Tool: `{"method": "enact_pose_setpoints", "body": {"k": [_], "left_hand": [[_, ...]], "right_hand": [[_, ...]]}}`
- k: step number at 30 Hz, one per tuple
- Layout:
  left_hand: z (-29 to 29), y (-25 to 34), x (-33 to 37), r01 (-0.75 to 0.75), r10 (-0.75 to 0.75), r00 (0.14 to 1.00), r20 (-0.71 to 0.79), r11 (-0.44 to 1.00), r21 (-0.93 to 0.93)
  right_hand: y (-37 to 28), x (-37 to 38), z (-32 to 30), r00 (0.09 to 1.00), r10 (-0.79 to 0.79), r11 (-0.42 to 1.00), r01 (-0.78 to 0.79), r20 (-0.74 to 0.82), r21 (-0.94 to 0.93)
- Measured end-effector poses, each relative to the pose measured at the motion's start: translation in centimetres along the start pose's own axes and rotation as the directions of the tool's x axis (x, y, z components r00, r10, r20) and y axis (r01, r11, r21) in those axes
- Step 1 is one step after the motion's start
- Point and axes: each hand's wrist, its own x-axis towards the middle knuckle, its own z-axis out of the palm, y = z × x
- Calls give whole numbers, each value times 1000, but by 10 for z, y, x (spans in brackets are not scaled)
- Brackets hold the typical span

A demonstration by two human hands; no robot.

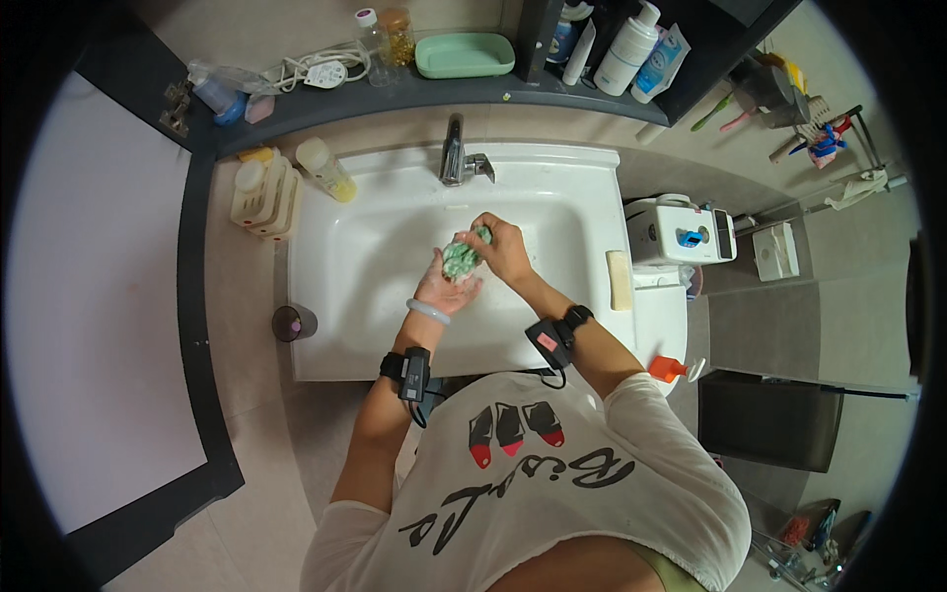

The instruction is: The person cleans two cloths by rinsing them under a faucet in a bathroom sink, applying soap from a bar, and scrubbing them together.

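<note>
Both my hands are over the white washbasin (395, 360) and meet at a soft-looking, green-and-white mottled, crumpled piece (460, 259), perhaps cloth; its exact kind is not clear. Palm up, my left hand (449, 289) supports it from below, with the thumb along its side. From the right, my right hand (507, 250) is closed on its upper end with bent fingers, which hide part of it. Just beyond the hands stands a chrome faucet (453, 153) with its lever to the right; whether water runs cannot be made out.
Bottles and a pale green soap dish (465, 55) line the dark shelf above. A cream basket (264, 197), a yellowish bottle (327, 171) and a dark cup (294, 323) stand at left. A cream bar (619, 280) lies on the right rim, near a white appliance (681, 232).
</note>
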Motion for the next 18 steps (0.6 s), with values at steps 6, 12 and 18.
{"method": "enact_pose_setpoints", "body": {"k": [6,12,18], "left_hand": [[-14,13,-2,-84,111,972,207,987,-136],[20,-13,-1,-78,79,994,-72,997,16],[8,-12,10,-109,170,904,393,979,-171]], "right_hand": [[-31,-33,14,806,-513,830,554,295,-69],[-7,-23,8,916,-397,882,397,56,-255],[-6,-29,23,903,-424,837,417,62,-354]]}}
